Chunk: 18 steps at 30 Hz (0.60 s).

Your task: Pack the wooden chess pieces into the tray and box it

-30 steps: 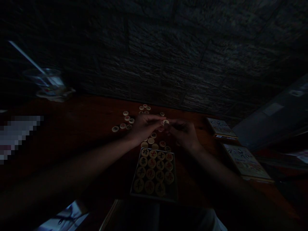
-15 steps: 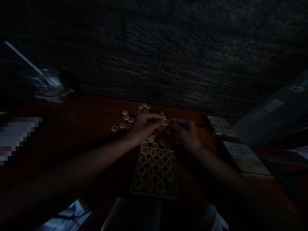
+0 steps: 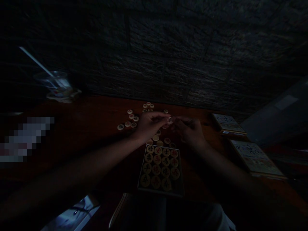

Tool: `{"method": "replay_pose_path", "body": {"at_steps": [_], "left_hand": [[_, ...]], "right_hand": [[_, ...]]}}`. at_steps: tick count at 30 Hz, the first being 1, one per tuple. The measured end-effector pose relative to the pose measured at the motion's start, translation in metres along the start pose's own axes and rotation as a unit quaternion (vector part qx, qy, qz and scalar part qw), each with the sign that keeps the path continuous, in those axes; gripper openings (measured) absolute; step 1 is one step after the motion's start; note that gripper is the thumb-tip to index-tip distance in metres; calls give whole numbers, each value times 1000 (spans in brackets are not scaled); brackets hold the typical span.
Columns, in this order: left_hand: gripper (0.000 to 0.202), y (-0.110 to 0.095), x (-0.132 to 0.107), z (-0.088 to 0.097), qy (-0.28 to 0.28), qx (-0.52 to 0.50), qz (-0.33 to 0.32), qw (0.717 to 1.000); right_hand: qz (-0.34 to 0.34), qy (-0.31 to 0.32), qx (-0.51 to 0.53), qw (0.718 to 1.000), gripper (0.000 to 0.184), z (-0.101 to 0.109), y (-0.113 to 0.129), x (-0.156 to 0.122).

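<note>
Between the thumb and fingers of my left hand [image 3: 149, 125] is a round Chinese chess piece [image 3: 170, 120] with a dark character on its face. My right hand [image 3: 192, 130] is closed just beside the piece, its fingertips pinched together; whether they touch the piece or hold another is hidden. Nearer to me lies a shallow box [image 3: 177, 186] with rows of chess pieces lettered in red and black, one corner spot bare. Loose chess pieces [image 3: 127, 124] lie on the table beyond and under my hands, some face down.
Two boxes with printed lids, a far one [image 3: 227, 123] and a near one [image 3: 255, 157], lie on the table's right side. A glass with a straw [image 3: 57, 83] stands at the back left. A dark stone wall [image 3: 154, 57] closes off the table's far side. The light is dim.
The whole view has shifted, so everything appears slightly farther right. My hands stay together at the piece, which looks slightly turned. The pieces in the box are unchanged.
</note>
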<state>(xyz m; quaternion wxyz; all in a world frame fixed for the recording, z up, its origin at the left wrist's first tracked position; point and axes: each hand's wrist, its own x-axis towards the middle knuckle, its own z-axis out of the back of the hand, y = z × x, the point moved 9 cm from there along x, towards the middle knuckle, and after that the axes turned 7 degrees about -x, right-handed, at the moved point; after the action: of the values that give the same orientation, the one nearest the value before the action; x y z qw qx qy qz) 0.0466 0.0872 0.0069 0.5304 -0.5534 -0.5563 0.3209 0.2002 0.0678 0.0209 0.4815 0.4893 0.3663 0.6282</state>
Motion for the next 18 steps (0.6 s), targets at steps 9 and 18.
{"method": "replay_pose_path", "body": {"at_steps": [9, 18], "left_hand": [[19, -10, -5, -13, 64, 32, -69, 995], [32, -7, -4, -11, 51, 12, -49, 997]], "right_hand": [[12, -14, 20, 1000, 34, 2, -7, 4], [-16, -9, 48, 999, 41, 2, -4, 3]]}}
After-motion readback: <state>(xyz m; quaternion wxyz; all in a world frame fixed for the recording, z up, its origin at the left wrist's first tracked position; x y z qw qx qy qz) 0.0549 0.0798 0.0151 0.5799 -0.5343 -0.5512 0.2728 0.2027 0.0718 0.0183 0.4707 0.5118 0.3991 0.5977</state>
